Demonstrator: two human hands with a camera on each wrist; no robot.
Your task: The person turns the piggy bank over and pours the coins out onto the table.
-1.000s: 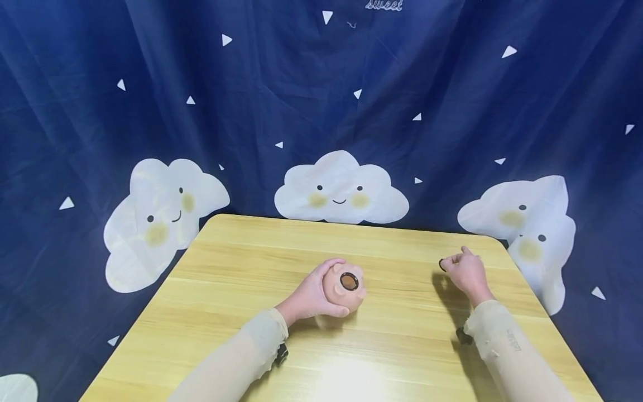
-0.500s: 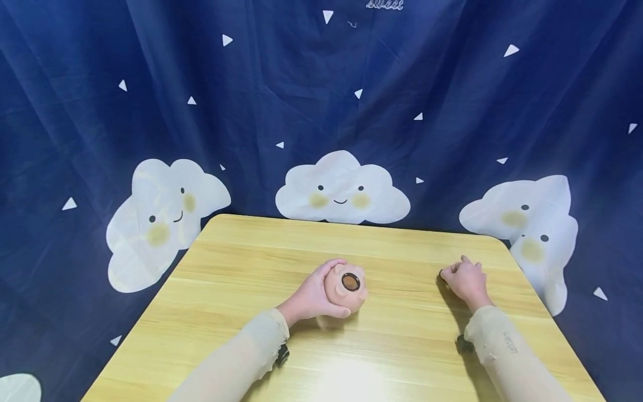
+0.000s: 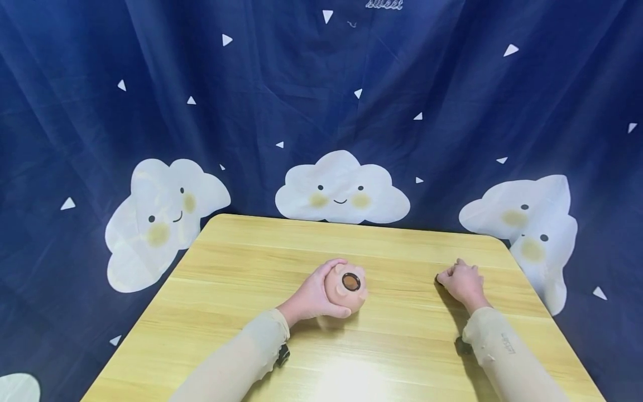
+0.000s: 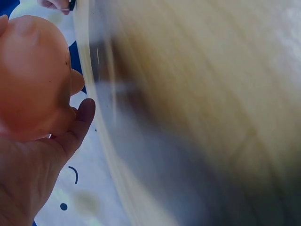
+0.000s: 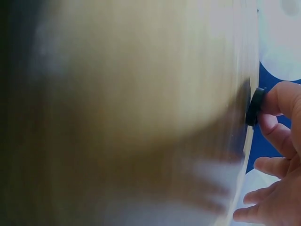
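My left hand (image 3: pixel 313 293) grips a pink, round piggy bank (image 3: pixel 334 291) near the middle of the table, thumb on one side and fingers around the other. Its underside faces up, with short stubby feet around a dark-rimmed round hole (image 3: pixel 351 282). The left wrist view shows the smooth pink side of the piggy bank (image 4: pixel 33 80) against the palm. Off to the right, my right hand (image 3: pixel 462 283) pinches a small black round stopper (image 5: pixel 255 107) between thumb and forefinger, low at the tabletop. The other fingers of that hand are spread loosely in the right wrist view.
The wooden table (image 3: pixel 241 251) has rounded far corners. Behind it hangs a dark blue curtain (image 3: pixel 301 84) with white clouds and triangles. A bright glare lies on the near part of the tabletop. Dark wrist cameras sit under both sleeves.
My right hand has come down toward the tabletop and shifted slightly left with the stopper. The left hand and the piggy bank have stayed in place.
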